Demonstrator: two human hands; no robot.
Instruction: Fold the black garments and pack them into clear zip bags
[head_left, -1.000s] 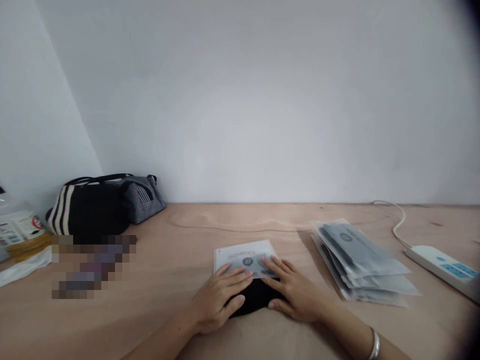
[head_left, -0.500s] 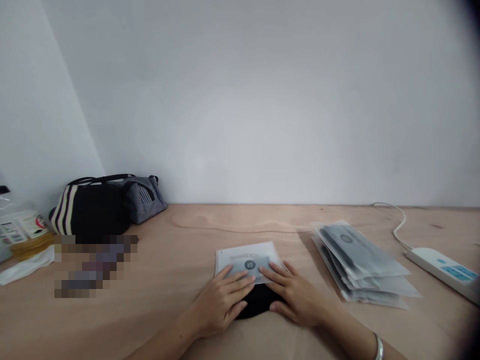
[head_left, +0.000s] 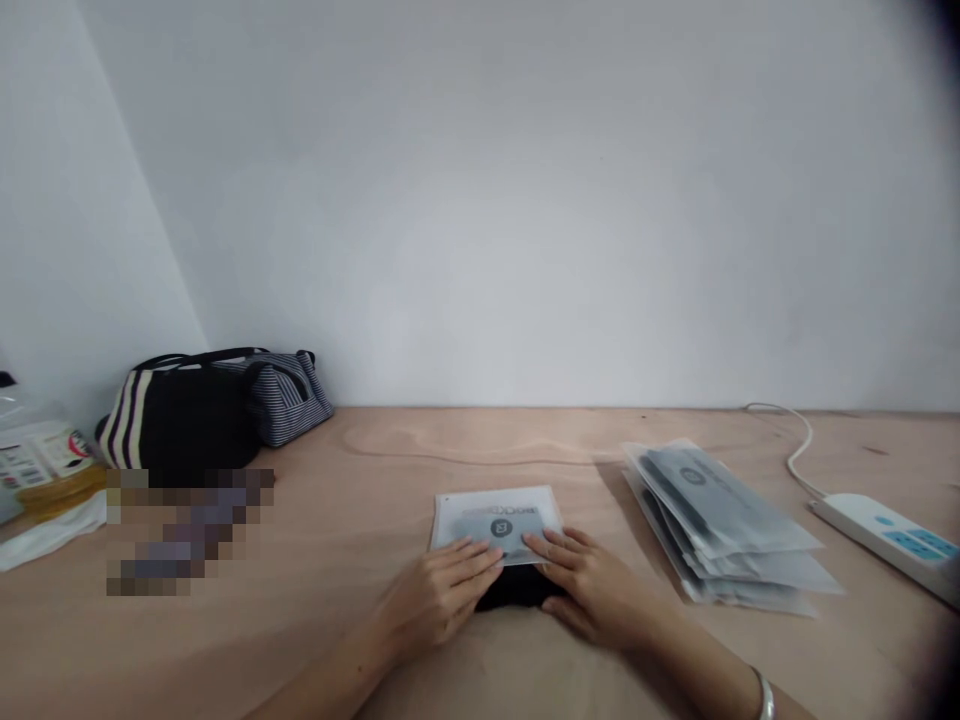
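A frosted plastic zip bag (head_left: 495, 505) with a round dark logo and lettering lies on the table in front of me, something grey-blue showing through it. Black fabric (head_left: 517, 588) sticks out from its near edge. My left hand (head_left: 442, 590) rests on the bag's near left corner, fingers stretched out flat, its thumb mostly hidden. On the other side, my right hand (head_left: 592, 590) lies with fingers extended over the near right corner and the thumb low beside the black fabric. Both hands touch the bag and the fabric.
To the right is a stack of frosted bags (head_left: 720, 510) with dark contents. Beyond it lies a white power strip (head_left: 892, 535) with a cord. At left stand a black bag (head_left: 195, 425), a striped pouch (head_left: 296, 405), a bottle (head_left: 56, 465), a white cloth (head_left: 52, 535) and a blurred-out item.
Less black fabric shows below the bag's near edge; its lower edge has moved up toward the bag. My fingers have shifted slightly, and my left thumb is now tucked from sight.
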